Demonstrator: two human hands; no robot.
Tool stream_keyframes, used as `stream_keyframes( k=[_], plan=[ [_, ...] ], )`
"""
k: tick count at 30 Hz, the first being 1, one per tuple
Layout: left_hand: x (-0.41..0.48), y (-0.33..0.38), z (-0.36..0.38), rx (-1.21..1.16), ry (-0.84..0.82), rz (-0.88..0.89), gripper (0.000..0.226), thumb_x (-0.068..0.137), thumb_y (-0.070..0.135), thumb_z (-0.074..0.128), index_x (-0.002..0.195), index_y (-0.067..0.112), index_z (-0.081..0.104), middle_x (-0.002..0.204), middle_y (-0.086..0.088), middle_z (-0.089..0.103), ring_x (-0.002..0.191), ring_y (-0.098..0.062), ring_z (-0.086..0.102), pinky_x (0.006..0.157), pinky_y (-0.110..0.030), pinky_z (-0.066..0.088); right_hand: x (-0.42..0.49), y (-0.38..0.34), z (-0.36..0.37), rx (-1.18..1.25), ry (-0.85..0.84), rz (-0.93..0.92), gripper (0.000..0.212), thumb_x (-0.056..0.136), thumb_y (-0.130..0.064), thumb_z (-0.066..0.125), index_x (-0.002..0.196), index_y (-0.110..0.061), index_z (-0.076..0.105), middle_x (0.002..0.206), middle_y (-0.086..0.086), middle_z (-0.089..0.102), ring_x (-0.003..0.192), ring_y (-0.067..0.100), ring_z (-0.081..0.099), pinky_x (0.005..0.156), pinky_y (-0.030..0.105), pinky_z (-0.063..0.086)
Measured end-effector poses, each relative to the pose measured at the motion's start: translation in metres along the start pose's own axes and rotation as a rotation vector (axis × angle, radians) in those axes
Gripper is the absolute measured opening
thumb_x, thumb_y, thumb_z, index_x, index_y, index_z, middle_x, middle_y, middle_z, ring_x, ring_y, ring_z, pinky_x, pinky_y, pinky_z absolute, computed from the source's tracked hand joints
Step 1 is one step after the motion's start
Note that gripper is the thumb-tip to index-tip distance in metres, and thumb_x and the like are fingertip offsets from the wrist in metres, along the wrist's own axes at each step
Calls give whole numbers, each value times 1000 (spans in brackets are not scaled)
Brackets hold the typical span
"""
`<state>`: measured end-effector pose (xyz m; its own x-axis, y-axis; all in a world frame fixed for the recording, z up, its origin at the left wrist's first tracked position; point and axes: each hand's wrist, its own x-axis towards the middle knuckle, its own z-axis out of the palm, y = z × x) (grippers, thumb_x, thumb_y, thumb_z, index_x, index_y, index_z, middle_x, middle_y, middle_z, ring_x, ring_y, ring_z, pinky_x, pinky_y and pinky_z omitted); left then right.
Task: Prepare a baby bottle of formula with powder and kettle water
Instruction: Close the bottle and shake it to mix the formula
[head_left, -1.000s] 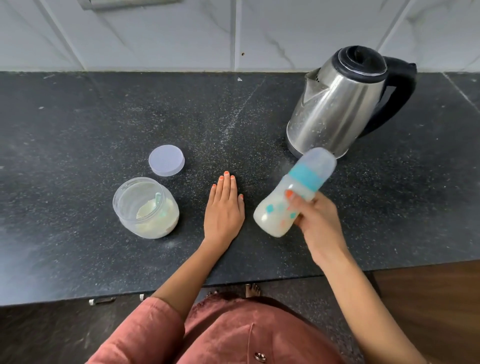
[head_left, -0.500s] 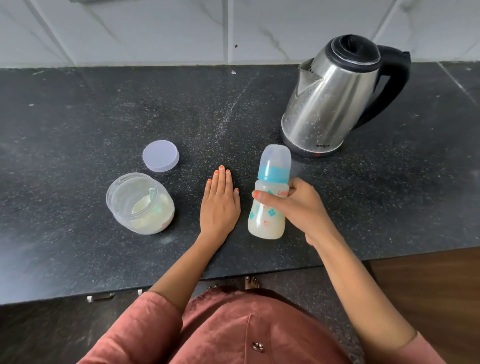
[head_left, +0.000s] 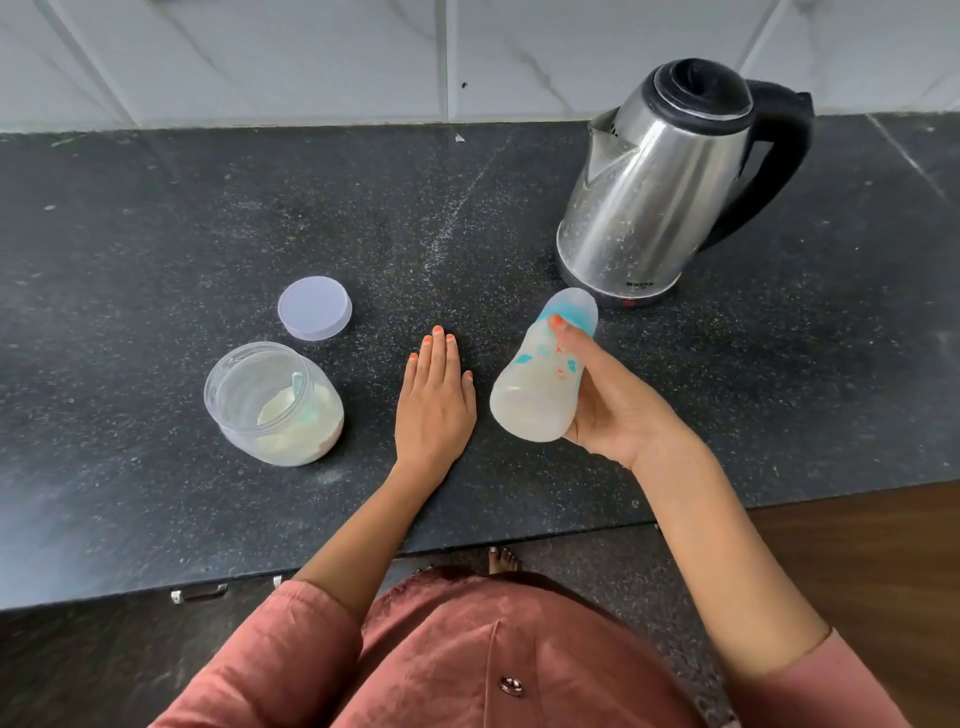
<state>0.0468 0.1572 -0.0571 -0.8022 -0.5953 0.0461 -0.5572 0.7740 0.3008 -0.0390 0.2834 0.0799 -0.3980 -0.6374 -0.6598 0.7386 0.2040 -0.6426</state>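
The baby bottle (head_left: 540, 384) is gripped in the right hand (head_left: 618, 410), tilted, cap end toward the kettle (head_left: 654, 192) by the tabletop's (head_left: 156, 234) back edge, milky mix inside. The left hand (head_left: 434, 405) is laid flat, fingers (head_left: 439, 353) straight, gripping nothing. Open powder jar (head_left: 272, 402) and lid (head_left: 314, 308) are parked toward the left.

In the right hand (head_left: 618, 410), whose nails are orange, the baby bottle (head_left: 540, 379) is cloudy white with a teal collar and small teal and orange prints. Beyond that hand the kettle (head_left: 654, 192) is speckled silver steel with a black lid and handle, on a black countertop (head_left: 156, 234) flecked white. Left of the flat left hand (head_left: 434, 405), the clear jar (head_left: 272, 402) holds cream powder, its lid (head_left: 314, 308) pale lilac; the sleeves (head_left: 291, 654) are rust red.
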Motion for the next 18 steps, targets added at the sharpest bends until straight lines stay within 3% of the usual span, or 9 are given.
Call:
stream_keyframes(
  k=[5, 10, 14, 18],
  plan=[
    [1, 1, 1, -21, 14, -20, 50, 101, 26, 22, 145, 4, 11, 155, -12, 8, 143, -22, 5, 114, -31, -2, -5, -5, -1, 145, -50, -2, 18, 84, -37, 55, 86, -20, 61, 69, -3, 72, 64, 10, 69, 64, 25, 56],
    [1, 1, 1, -21, 23, -8, 50, 101, 25, 23, 145, 4, 12, 155, -12, 9, 143, -22, 6, 114, -31, -2, -8, -4, -5, -135, 13, -218, 7, 81, -18, 60, 88, -17, 62, 75, -5, 72, 74, 7, 67, 68, 24, 56],
    [2, 0, 2, -16, 24, -22, 51, 100, 26, 23, 145, 5, 12, 155, -11, 9, 143, -21, 6, 113, -29, -4, -14, -6, -4, -336, 7, -497, 32, 65, -9, 73, 94, -16, 61, 83, -6, 71, 79, 4, 66, 76, 22, 53],
    [0, 1, 1, -16, 37, -8, 50, 100, 26, 23, 145, 4, 14, 154, -12, 11, 143, -22, 8, 114, -31, -2, -17, -15, -8, -79, -25, -669, 52, 48, -34, 83, 93, -19, 63, 86, -6, 72, 87, 7, 66, 75, 24, 54]
  ],
)
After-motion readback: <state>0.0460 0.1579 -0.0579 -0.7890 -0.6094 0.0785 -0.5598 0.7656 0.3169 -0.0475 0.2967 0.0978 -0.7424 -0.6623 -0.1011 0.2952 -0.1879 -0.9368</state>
